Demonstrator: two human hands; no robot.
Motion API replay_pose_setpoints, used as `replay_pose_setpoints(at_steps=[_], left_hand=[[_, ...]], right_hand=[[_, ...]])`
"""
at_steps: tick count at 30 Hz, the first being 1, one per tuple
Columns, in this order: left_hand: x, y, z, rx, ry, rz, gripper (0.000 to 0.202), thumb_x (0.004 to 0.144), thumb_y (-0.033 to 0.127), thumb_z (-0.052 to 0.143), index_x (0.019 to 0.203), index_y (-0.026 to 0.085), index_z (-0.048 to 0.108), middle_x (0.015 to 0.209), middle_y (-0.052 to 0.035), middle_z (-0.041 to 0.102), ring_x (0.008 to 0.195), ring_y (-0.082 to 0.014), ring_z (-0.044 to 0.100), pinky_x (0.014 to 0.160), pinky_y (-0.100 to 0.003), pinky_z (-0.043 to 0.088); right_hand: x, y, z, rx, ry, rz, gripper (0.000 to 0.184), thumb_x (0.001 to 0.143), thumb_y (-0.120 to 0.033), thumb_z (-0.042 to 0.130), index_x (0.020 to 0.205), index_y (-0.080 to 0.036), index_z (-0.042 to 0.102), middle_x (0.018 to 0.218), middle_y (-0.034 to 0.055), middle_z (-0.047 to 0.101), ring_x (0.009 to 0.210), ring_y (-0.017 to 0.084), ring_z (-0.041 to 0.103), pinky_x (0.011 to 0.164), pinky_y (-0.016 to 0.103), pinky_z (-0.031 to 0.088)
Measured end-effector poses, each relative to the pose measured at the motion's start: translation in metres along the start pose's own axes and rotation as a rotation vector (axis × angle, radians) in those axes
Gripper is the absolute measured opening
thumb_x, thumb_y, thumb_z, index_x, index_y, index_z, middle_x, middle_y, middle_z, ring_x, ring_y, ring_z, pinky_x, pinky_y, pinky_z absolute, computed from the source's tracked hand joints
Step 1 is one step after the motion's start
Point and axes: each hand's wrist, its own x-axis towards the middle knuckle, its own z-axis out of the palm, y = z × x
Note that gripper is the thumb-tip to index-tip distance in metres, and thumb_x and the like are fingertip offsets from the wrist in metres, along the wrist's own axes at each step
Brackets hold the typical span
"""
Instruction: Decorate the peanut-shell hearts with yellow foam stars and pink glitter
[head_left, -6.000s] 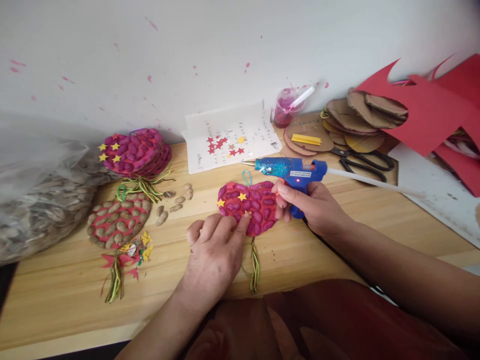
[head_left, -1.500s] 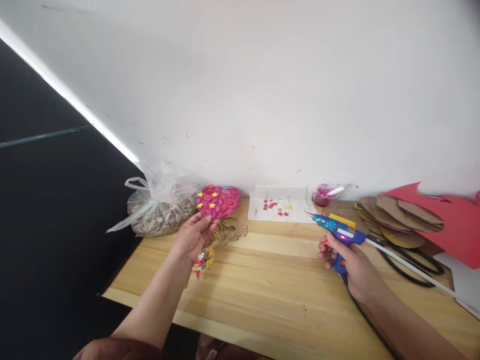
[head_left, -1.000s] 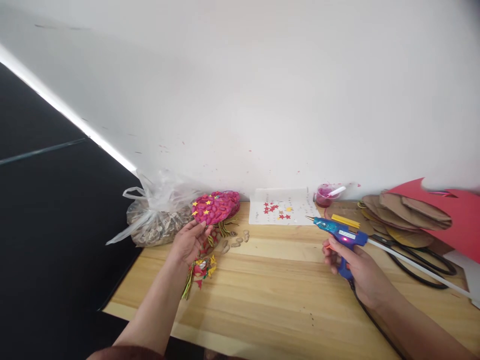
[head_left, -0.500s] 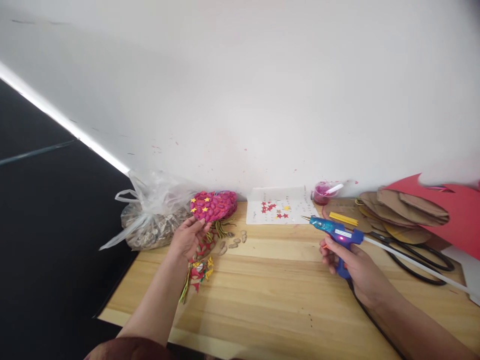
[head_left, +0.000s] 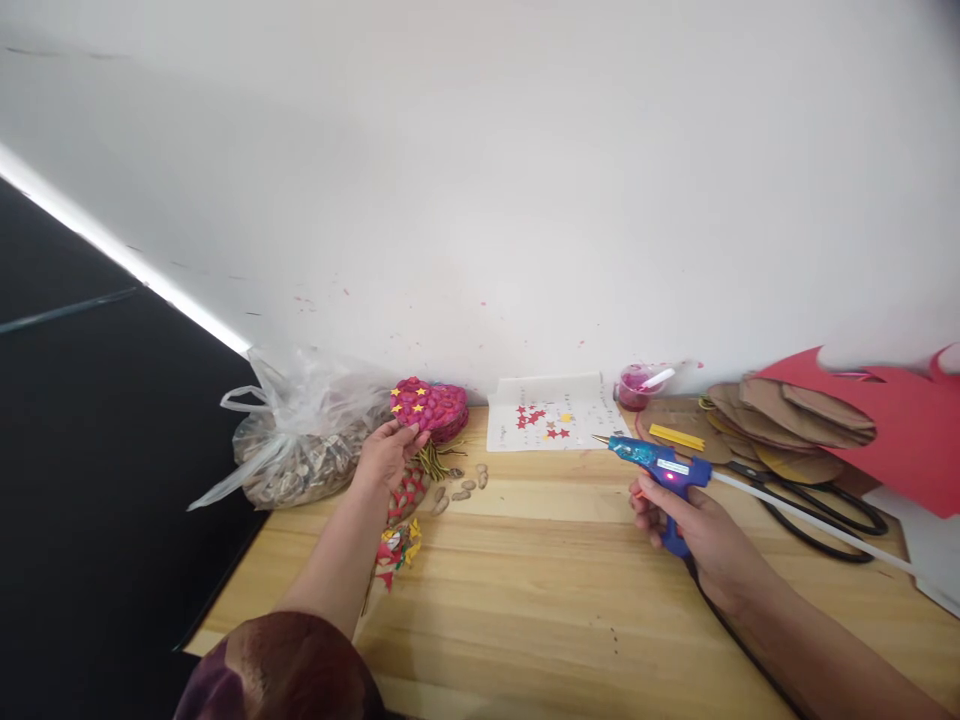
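My left hand [head_left: 386,458] pinches the near edge of a magenta disc [head_left: 431,408], tilted up, its face covered in peanut-like lumps and dotted with several yellow stars. Behind it sits a pile of similar magenta pieces [head_left: 456,425] with greenish tassels below. In my right hand [head_left: 709,530] is a blue hot glue gun [head_left: 679,492], nozzle pointing left over the table; a small light glows on its body. A long white glue stick [head_left: 810,515] sticks out of its back. Between the hands, red and yellow paper stars lie on a white sheet [head_left: 502,430].
A knotted clear plastic bag [head_left: 300,465] stands at the left. Loose peanuts [head_left: 463,487] and colourful scraps [head_left: 397,545] lie near my left wrist. Toward the right are a cup of pink paint [head_left: 634,392], yellow strips [head_left: 677,437], cardboard discs [head_left: 802,410], black-handled scissors [head_left: 817,528] and red sheets [head_left: 900,440].
My left hand has lifted the starred magenta disc slightly up and to the right, apart from the pile. The whole view has shifted a little; the glue gun stays in my right hand.
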Motion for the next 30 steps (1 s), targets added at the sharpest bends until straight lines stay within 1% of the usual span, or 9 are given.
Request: replay_pose_setpoints(at_steps=[4, 9, 13, 17, 19, 24, 27, 30], left_hand=[[0.003, -0.003, -0.003, 0.011, 0.021, 0.012, 0.029, 0.075, -0.014, 0.071, 0.082, 0.012, 0.061, 0.071, -0.0006, 0.069, 0.059, -0.0102, 0.07, 0.061, -0.018, 0.063], [0.007, -0.006, -0.003, 0.015, 0.072, 0.052, 0.033, 0.079, -0.015, 0.069, 0.091, 0.013, 0.057, 0.068, 0.0021, 0.065, 0.058, -0.01, 0.07, 0.062, -0.019, 0.063], [0.009, -0.008, 0.001, 0.023, 0.106, 0.065, 0.035, 0.079, -0.014, 0.07, 0.096, 0.013, 0.057, 0.066, 0.0039, 0.063, 0.057, -0.0095, 0.068, 0.061, -0.019, 0.062], [0.013, -0.011, 0.006, 0.043, 0.157, 0.09, 0.039, 0.077, -0.012, 0.073, 0.1, 0.014, 0.056, 0.069, 0.004, 0.063, 0.057, -0.0084, 0.068, 0.062, -0.018, 0.061], [0.015, -0.012, 0.009, 0.072, 0.181, 0.1, 0.039, 0.078, -0.01, 0.074, 0.104, 0.014, 0.056, 0.07, 0.0036, 0.064, 0.057, -0.0085, 0.068, 0.061, -0.019, 0.061], [0.013, -0.012, 0.009, 0.213, 0.209, 0.103, 0.046, 0.078, 0.002, 0.08, 0.115, 0.013, 0.056, 0.071, 0.0018, 0.064, 0.052, -0.011, 0.065, 0.048, -0.019, 0.054], [0.004, -0.011, 0.004, 0.312, 0.223, 0.135, 0.049, 0.078, 0.008, 0.081, 0.119, 0.014, 0.056, 0.08, 0.0017, 0.063, 0.055, -0.0088, 0.062, 0.049, -0.018, 0.05], [-0.008, -0.013, -0.008, 0.392, 0.212, 0.179, 0.05, 0.079, 0.012, 0.078, 0.124, 0.016, 0.057, 0.094, -0.0006, 0.062, 0.064, -0.008, 0.06, 0.052, -0.017, 0.049]], right_hand=[[-0.001, 0.0, -0.001, -0.01, -0.02, -0.013, 0.053, 0.057, -0.06, 0.093, 0.078, -0.017, 0.07, 0.072, 0.0018, 0.066, 0.059, 0.012, 0.059, 0.044, 0.02, 0.043], [-0.002, -0.001, 0.0, -0.026, -0.034, -0.019, 0.056, 0.057, -0.062, 0.093, 0.079, -0.016, 0.07, 0.072, 0.0018, 0.066, 0.059, 0.012, 0.059, 0.043, 0.02, 0.043], [-0.002, -0.001, 0.002, -0.04, -0.024, -0.019, 0.058, 0.055, -0.063, 0.093, 0.079, -0.015, 0.069, 0.071, 0.0019, 0.066, 0.058, 0.012, 0.058, 0.043, 0.02, 0.042], [-0.001, 0.0, 0.002, -0.059, -0.027, -0.019, 0.058, 0.054, -0.062, 0.093, 0.078, -0.015, 0.068, 0.07, 0.0018, 0.066, 0.057, 0.012, 0.058, 0.043, 0.021, 0.041], [0.0, 0.001, 0.001, -0.06, -0.032, -0.025, 0.055, 0.056, -0.06, 0.092, 0.078, -0.015, 0.068, 0.07, 0.002, 0.066, 0.057, 0.012, 0.058, 0.043, 0.021, 0.042], [-0.001, 0.001, 0.002, -0.031, -0.012, -0.019, 0.047, 0.061, -0.049, 0.092, 0.083, -0.017, 0.065, 0.072, 0.0015, 0.068, 0.056, 0.012, 0.06, 0.042, 0.02, 0.042], [-0.003, -0.001, 0.003, 0.053, -0.051, -0.001, 0.037, 0.07, -0.042, 0.086, 0.087, -0.019, 0.063, 0.074, 0.0008, 0.07, 0.056, 0.011, 0.062, 0.042, 0.019, 0.041], [-0.004, -0.005, 0.003, 0.106, -0.068, 0.032, 0.026, 0.08, -0.038, 0.077, 0.087, -0.019, 0.061, 0.076, 0.0022, 0.07, 0.057, 0.011, 0.063, 0.043, 0.019, 0.042]])
